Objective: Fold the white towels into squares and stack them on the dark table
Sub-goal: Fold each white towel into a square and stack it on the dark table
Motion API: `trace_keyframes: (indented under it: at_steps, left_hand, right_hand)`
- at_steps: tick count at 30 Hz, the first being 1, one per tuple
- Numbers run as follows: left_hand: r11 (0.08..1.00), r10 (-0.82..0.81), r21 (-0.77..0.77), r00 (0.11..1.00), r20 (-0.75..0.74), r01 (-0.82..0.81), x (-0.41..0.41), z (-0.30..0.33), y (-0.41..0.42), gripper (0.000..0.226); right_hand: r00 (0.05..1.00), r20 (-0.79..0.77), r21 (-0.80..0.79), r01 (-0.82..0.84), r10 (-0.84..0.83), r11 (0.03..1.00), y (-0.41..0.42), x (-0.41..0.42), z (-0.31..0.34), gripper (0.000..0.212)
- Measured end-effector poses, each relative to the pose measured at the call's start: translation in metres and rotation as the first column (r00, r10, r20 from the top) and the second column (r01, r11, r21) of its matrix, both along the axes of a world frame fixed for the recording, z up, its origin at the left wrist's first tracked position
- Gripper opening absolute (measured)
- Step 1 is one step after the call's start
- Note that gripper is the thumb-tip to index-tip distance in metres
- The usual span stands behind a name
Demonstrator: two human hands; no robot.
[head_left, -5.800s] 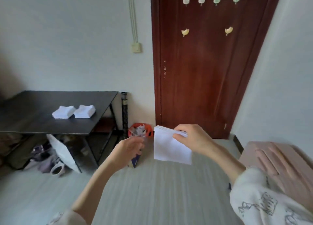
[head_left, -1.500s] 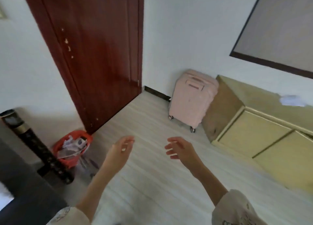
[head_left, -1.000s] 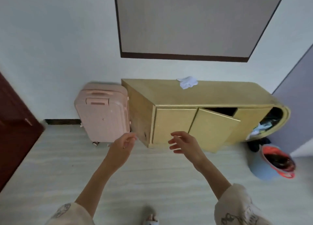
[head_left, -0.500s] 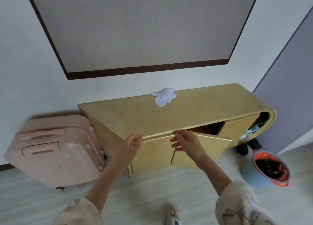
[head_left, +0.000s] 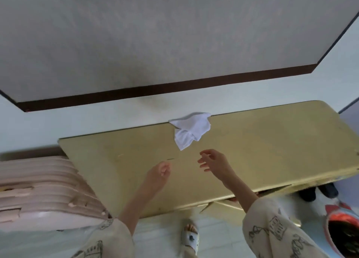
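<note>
Yellow cabinet surface (head_left: 262, 151) vs white wall; crumpled white towel (head_left: 189, 130) at back edge. Pink suitcase (head_left: 42, 191) left. Left hand (head_left: 158, 175), right hand (head_left: 215, 163) above surface, fingers apart, holding nothing.

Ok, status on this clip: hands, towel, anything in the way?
Left hand and right hand empty, over yellow cabinet. Crumpled white towel at its back edge, untouched. Nothing between.

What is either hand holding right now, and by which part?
Nothing. The left hand and right hand hover with empty, loosely spread fingers over the yellow cabinet, short of the crumpled white towel.
</note>
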State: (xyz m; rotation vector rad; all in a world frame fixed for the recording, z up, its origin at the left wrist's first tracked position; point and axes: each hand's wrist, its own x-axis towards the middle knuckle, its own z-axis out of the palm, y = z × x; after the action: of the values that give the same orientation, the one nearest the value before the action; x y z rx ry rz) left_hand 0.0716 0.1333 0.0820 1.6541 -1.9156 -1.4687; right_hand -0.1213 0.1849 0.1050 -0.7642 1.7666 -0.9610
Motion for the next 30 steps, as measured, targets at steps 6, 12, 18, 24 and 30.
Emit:
trace_keyframes:
  at_steps: [6, 12, 18, 24, 30]
  left_hand:
    - [0.991, 0.117, 0.058, 0.990, 0.074, -0.121, -0.037, -0.029, -0.063, 0.019]
    - [0.990, 0.119, 0.057, 0.984, 0.135, -0.127, -0.048, -0.056, -0.105, 0.020]
    - [0.994, 0.095, 0.040, 0.982, 0.165, -0.103, -0.051, -0.069, -0.130, 0.019]
    - [0.998, 0.051, 0.021, 0.987, 0.154, -0.055, -0.057, -0.063, -0.154, 0.023]
    - [0.995, -0.089, -0.044, 0.990, 0.112, 0.094, -0.069, -0.027, -0.185, 0.083]
  right_hand:
    - [0.955, -0.230, 0.211, -0.138, 0.187, 0.968, -0.102, -0.056, -0.056, 0.019]
    - [0.734, -0.615, 0.226, -0.186, 0.289, 0.956, -0.169, -0.067, -0.119, 0.035]
    - [0.509, -0.813, 0.213, -0.192, 0.282, 0.958, -0.202, -0.072, -0.147, 0.011]
    - [0.804, -0.576, -0.061, -0.224, 0.149, 0.973, -0.205, -0.076, -0.105, 0.013]
    - [0.941, -0.325, -0.122, -0.137, 0.091, 0.983, -0.196, -0.069, -0.031, 0.007]
